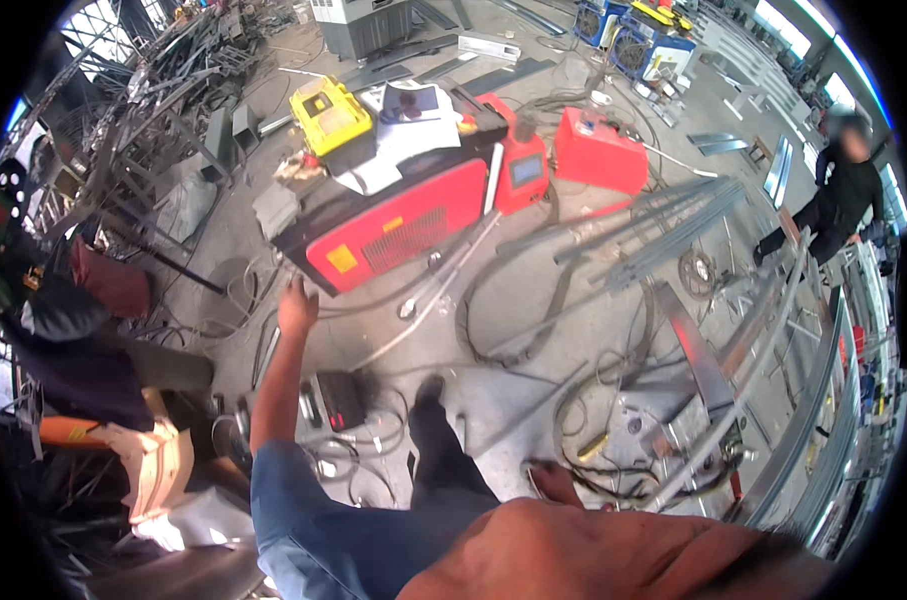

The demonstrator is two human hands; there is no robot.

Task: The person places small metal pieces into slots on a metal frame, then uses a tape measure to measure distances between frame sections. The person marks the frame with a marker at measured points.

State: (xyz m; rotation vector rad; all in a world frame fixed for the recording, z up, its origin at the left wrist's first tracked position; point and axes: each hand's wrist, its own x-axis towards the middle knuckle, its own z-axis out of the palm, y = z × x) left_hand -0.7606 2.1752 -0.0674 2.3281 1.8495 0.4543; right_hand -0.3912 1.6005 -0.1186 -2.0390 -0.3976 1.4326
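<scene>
L hand [298,308] is hanging at the near L corner of the red machine [403,225], fingers looking narrow; grip/contact can't tell. R hand's not showing clearly, state can't tell. Machine's standing on floor [508,295], carrying papers [388,160] & yellow case [330,115]. Black cable's [498,357] lying loose; prob. early, nothing looking finished, remainder unclear.

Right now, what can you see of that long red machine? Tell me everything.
The long machine sits low on the grey floor, at a slant. Its boxy body looks like painted metal: a red side panel with a vent and yellow labels, edged in black. A red unit with a screen stands at its right end. Papers and a yellow case lie on top. The left hand is by its lower left corner; contact is unclear.
</scene>
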